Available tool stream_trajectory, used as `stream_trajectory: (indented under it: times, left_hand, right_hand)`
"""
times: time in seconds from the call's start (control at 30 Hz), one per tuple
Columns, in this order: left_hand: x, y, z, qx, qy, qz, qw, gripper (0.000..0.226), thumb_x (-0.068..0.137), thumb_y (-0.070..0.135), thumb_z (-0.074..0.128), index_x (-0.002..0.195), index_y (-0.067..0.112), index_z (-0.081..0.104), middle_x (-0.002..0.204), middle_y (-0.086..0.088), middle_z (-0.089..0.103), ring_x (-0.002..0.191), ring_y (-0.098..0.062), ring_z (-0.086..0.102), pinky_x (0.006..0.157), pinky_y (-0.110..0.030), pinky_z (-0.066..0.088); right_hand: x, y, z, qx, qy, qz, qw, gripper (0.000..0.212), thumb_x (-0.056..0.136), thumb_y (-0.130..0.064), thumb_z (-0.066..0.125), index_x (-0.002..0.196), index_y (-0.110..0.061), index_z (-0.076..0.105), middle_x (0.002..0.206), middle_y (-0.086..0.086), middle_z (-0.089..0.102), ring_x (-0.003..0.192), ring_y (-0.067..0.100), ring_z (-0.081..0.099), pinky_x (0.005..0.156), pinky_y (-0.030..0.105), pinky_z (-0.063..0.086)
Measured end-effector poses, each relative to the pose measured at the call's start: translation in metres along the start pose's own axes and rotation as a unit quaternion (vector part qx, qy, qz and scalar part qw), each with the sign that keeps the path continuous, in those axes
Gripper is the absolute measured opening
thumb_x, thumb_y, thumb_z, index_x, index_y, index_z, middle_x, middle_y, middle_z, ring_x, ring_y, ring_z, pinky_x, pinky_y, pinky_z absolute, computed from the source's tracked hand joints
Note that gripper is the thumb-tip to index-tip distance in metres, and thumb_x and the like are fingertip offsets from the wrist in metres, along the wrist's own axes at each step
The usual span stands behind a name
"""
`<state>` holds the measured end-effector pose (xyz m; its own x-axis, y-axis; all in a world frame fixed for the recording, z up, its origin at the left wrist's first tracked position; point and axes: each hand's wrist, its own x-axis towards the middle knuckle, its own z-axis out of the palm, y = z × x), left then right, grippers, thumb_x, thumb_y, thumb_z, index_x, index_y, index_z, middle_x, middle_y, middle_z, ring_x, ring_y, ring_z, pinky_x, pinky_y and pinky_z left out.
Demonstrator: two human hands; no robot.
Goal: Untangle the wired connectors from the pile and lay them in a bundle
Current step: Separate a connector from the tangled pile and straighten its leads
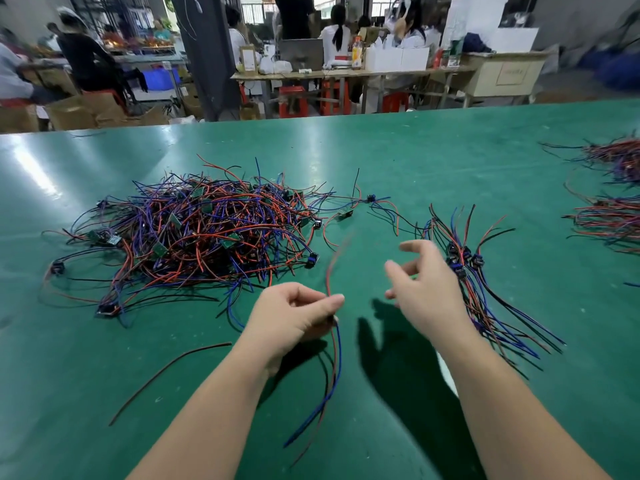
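Wires [337, 351] of one connector hang pinched in the left hand [291, 317], between the pile [194, 233] and the bundle [465, 258], and the right hand [426, 289], fingers loosely apart and empty beside that bundle, would probably do best to lay them parallel, plugs level with the others.

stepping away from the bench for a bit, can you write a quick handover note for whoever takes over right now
Left hand: pinches a few red, blue and black wires that hang below it; their connector is not visible.
Right hand: open, holding nothing, beside the bundle.
Done: a small bundle laid on the right of the green table.
To do: the big tangled pile on the left, plus one stray wired connector between pile and bundle.
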<state>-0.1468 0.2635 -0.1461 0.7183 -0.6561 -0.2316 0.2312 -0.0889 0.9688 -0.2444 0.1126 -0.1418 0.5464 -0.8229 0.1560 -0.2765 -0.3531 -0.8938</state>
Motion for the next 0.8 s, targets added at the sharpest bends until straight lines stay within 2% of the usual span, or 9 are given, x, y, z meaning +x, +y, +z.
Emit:
stream_trajectory:
  times: [0.1, 0.17, 0.23, 0.37, 0.47, 0.53, 0.6, 0.7, 0.8]
  left_hand:
    - [0.006, 0.001, -0.002, -0.067, 0.04, 0.004, 0.997, 0.032, 0.056, 0.021, 0.078, 0.075, 0.003, 0.06, 0.054, -0.004, 0.064, 0.052, -0.014, 0.064, 0.05, -0.019, 0.054]
    - [0.007, -0.001, -0.002, -0.054, 0.044, 0.018, 0.997, 0.032, 0.057, 0.023, 0.077, 0.076, 0.003, 0.062, 0.055, -0.003, 0.063, 0.051, -0.01, 0.061, 0.05, -0.02, 0.054]
    - [0.007, -0.003, -0.001, -0.049, 0.027, 0.034, 0.998, 0.033, 0.057, 0.026, 0.077, 0.077, 0.002, 0.066, 0.06, -0.005, 0.065, 0.053, -0.01, 0.061, 0.052, -0.023, 0.055]
    - [0.006, -0.002, 0.004, -0.05, -0.021, 0.042, 0.998, 0.03, 0.067, 0.038, 0.069, 0.08, 0.011, 0.071, 0.077, -0.007, 0.074, 0.065, -0.016, 0.07, 0.061, -0.027, 0.058]
    - [0.011, -0.002, -0.004, 0.039, 0.057, 0.102, 0.992, 0.014, 0.084, 0.031, 0.068, 0.083, 0.017, 0.07, 0.078, 0.0, 0.075, 0.072, -0.012, 0.069, 0.063, -0.021, 0.057]
    - [0.015, -0.004, -0.018, 0.268, 0.155, 0.219, 0.925, 0.005, 0.087, 0.02, 0.067, 0.087, 0.024, 0.071, 0.084, 0.009, 0.072, 0.074, -0.003, 0.063, 0.069, -0.01, 0.047]
    - [0.019, -0.007, -0.031, 0.422, 0.185, 0.291, 0.839, 0.017, 0.087, 0.017, 0.063, 0.102, 0.021, 0.07, 0.104, 0.007, 0.069, 0.093, -0.006, 0.06, 0.084, -0.012, 0.039]
    - [0.029, -0.014, -0.04, 0.535, 0.169, 0.215, 0.799, 0.031, 0.091, 0.029, 0.057, 0.121, 0.022, 0.06, 0.139, 0.0, 0.051, 0.132, -0.018, 0.04, 0.109, -0.037, 0.03]
    - [0.035, -0.023, -0.042, 0.591, 0.151, 0.12, 0.783, 0.04, 0.094, 0.044, 0.047, 0.131, 0.029, 0.048, 0.156, 0.004, 0.026, 0.144, -0.017, 0.017, 0.116, -0.042, 0.012]
  right_hand:
    - [-0.017, -0.008, 0.007, -0.075, -0.075, -0.124, 0.987, 0.013, 0.081, -0.023, 0.068, 0.092, -0.026, 0.061, 0.066, -0.008, 0.06, 0.054, 0.001, 0.053, 0.056, 0.01, 0.04]
    - [-0.026, -0.012, 0.013, -0.041, -0.174, -0.169, 0.969, 0.021, 0.075, -0.028, 0.074, 0.091, -0.032, 0.062, 0.075, -0.008, 0.062, 0.057, 0.005, 0.054, 0.056, 0.009, 0.041]
    - [-0.03, -0.012, 0.018, -0.051, -0.21, -0.205, 0.954, 0.025, 0.072, -0.027, 0.078, 0.092, -0.03, 0.062, 0.08, -0.008, 0.063, 0.062, 0.007, 0.056, 0.058, 0.012, 0.044]
    - [-0.025, -0.011, 0.018, -0.046, -0.119, -0.231, 0.965, 0.02, 0.072, -0.007, 0.075, 0.089, -0.017, 0.069, 0.078, -0.004, 0.066, 0.064, 0.008, 0.056, 0.065, 0.018, 0.047]
    - [-0.013, -0.014, 0.003, -0.062, 0.011, -0.286, 0.956, 0.025, 0.072, 0.004, 0.071, 0.092, -0.011, 0.073, 0.082, -0.001, 0.066, 0.068, 0.007, 0.057, 0.072, 0.02, 0.048]
    - [-0.003, -0.014, -0.012, -0.072, 0.11, -0.302, 0.944, 0.024, 0.074, 0.003, 0.07, 0.094, -0.009, 0.072, 0.083, 0.001, 0.067, 0.066, 0.012, 0.059, 0.072, 0.024, 0.049]
    - [0.007, -0.01, -0.029, -0.078, 0.189, -0.269, 0.941, 0.02, 0.077, 0.0, 0.069, 0.094, -0.011, 0.069, 0.081, -0.002, 0.066, 0.065, 0.014, 0.059, 0.071, 0.021, 0.046]
    - [0.022, 0.004, -0.051, -0.105, 0.225, -0.136, 0.959, 0.012, 0.08, -0.008, 0.068, 0.089, -0.014, 0.062, 0.076, -0.004, 0.061, 0.071, 0.02, 0.061, 0.068, 0.019, 0.038]
    - [0.03, 0.02, -0.066, -0.203, 0.208, -0.015, 0.957, 0.005, 0.077, -0.011, 0.067, 0.08, -0.015, 0.067, 0.081, 0.008, 0.068, 0.081, 0.028, 0.06, 0.065, 0.025, 0.034]
